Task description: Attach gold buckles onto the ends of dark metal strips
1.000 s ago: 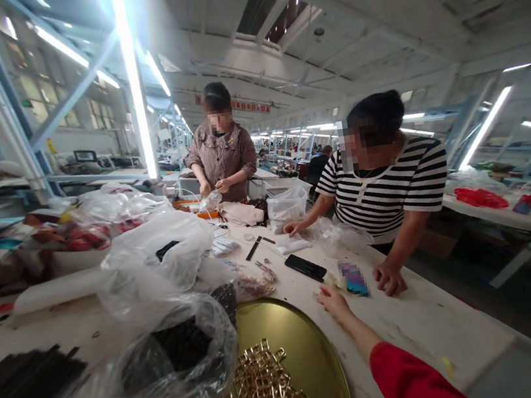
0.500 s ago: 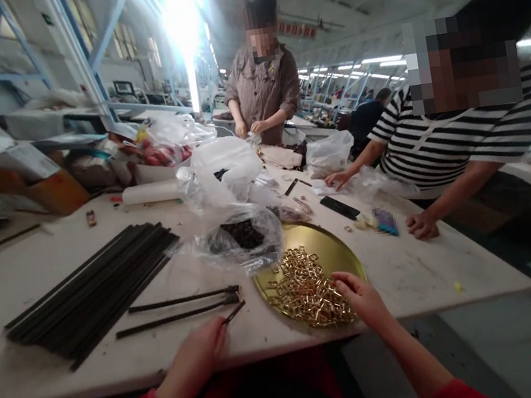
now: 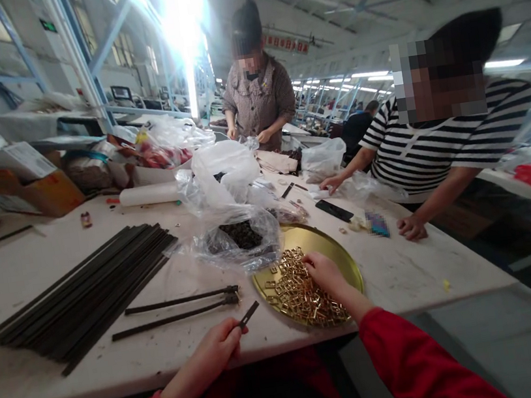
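As hands (image 3: 221, 345) reach, left (image 3: 225, 342) nearer, right (image 3: 326, 272) over buckles (image 3: 291, 293)

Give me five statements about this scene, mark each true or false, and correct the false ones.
1. The right hand has its fingers at a pile of small gold-coloured metal buckles. True.
2. The left hand is empty. False: it holds a short, flat, dark strip with a slot in it.
3. A clear plastic bag with small dark pieces in it sits next to the round, shiny gold tray. True.
4. The stack of long, straight dark strips lies to the right of the tray. False: it lies to the left.
5. The co-worker in the black-and-white striped top has both hands in the tray. False: both hands are away from it.
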Demonstrator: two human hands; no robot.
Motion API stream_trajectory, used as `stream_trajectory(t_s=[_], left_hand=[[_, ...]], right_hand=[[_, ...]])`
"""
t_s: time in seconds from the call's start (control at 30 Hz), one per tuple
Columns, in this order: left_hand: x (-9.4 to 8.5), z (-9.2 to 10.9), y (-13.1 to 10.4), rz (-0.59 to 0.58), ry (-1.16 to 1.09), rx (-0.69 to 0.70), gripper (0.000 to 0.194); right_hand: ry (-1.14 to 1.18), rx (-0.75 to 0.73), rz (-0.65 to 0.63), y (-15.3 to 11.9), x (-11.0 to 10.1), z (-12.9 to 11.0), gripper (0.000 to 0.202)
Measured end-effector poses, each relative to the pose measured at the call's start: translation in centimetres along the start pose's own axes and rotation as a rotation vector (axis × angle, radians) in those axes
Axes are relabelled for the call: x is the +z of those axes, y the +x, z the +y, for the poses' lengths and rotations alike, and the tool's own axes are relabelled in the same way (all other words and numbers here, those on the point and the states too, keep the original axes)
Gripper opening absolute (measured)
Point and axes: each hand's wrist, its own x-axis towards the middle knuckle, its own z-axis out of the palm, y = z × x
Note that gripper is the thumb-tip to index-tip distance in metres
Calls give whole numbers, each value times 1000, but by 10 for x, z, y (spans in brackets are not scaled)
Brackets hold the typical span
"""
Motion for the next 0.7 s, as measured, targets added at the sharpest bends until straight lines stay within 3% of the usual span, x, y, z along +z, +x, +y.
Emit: stream_trajectory(t_s=[0.3,0.7], left_hand=[[2,-7,20,18,-163,-128,44],[2,-15,21,54,-155,-103,49]], right_hand=[[-239,-142,-208,29,1,-4,17],[-245,-122,-238,41,1,-1,21]])
